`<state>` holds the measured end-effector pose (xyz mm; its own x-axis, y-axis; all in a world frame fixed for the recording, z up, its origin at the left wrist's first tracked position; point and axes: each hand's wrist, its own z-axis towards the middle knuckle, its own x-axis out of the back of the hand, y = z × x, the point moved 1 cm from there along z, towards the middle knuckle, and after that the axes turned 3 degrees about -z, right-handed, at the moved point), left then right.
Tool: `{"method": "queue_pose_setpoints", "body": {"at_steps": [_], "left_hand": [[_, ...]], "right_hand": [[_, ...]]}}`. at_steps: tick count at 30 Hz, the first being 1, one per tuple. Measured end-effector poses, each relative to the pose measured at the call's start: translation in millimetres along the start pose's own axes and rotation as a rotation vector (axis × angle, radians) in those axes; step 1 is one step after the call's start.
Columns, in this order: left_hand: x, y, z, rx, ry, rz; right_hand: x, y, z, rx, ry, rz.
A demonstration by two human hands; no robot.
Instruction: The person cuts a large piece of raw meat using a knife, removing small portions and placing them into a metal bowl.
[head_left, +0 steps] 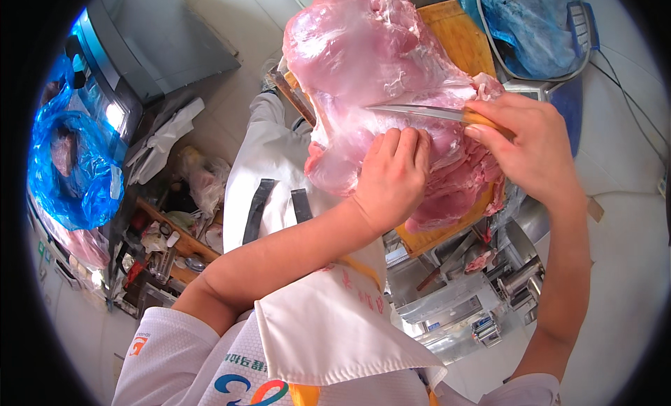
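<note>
A big lump of raw meat lies on a wooden board and hides most of it, so only bits of yellow-brown wood peek out. The board likely gives the meat a firm bed. The right hand is wrapped around the handle of a knife, with its fingers close to where the blade starts, maybe so the tip is easy to steer. The blade points left, across the meat. The left hand sits on the meat just below the blade with its fingers bent, perhaps to stop the meat from sliding; whether it pinches or only presses, one cannot tell. The knife is long, thin and shiny, with a pointy end. The meat is pink and wet, round and smooth at the top, milky white near the blade, and red and raggedy at the lower right. Beyond it is a crinkly blue plastic bag.
</note>
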<state>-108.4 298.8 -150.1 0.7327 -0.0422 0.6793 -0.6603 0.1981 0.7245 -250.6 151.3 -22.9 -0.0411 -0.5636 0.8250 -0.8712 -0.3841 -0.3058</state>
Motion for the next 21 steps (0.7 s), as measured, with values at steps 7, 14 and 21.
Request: {"method": "queue_pose_setpoints", "body": {"at_steps": [7,14,21], "left_hand": [[0,-3,6,0.015,0.056,-0.038],[-5,-2,8,0.015,0.108,-0.09],[-3,1,4,0.018,0.082,-0.106]], "right_hand": [[-12,19,8,-0.074,-0.013,-0.15],[31,60,-1,-0.27,-0.051,-0.412],[48,39,-53,-0.31,0.067,-0.256]]}}
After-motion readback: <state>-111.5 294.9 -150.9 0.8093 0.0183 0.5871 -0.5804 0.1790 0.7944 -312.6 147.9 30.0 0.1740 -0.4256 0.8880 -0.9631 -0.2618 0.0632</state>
